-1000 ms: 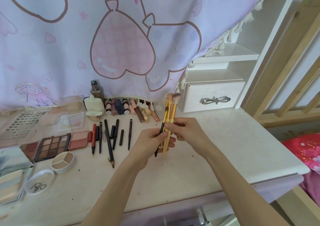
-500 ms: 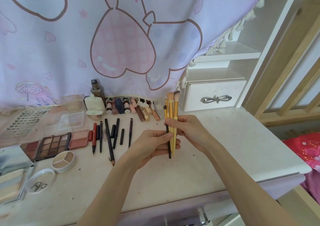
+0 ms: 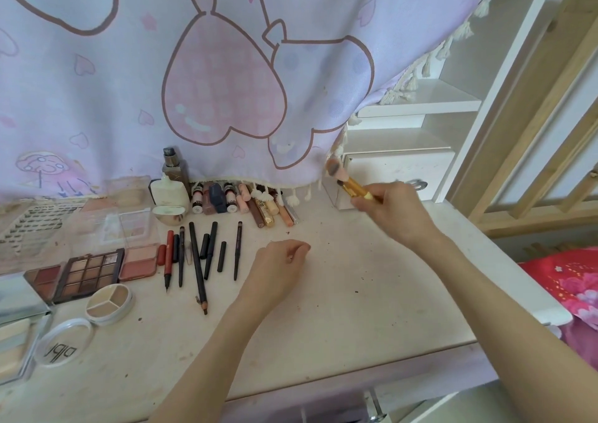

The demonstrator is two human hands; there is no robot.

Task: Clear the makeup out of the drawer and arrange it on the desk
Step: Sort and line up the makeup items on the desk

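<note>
Fingers (image 3: pixel 365 201) on our right hand (image 3: pixel 396 214) pinch the bundle of makeup brushes (image 3: pixel 348 184) by the gold handles, bristle heads pointing up and left past the fingertips, blurred. Left hand (image 3: pixel 280 260) sits loosely curled just over the bench (image 3: pixel 372 293); we can't tell if it holds anything. Left of those fingers: the row of pencils and liners (image 3: pixel 202 254), with tubes (image 3: pixel 259 204) lined up beyond. Small white drawer box (image 3: pixel 393 171) is right behind the right-hand fingers. Handling call: brushes are light, handles stiff and slick, and several held together will fan or slip. Keep the pinch mid-handle near the ferrules, off the soft bristles, which crush and pick up bench grime.
</note>
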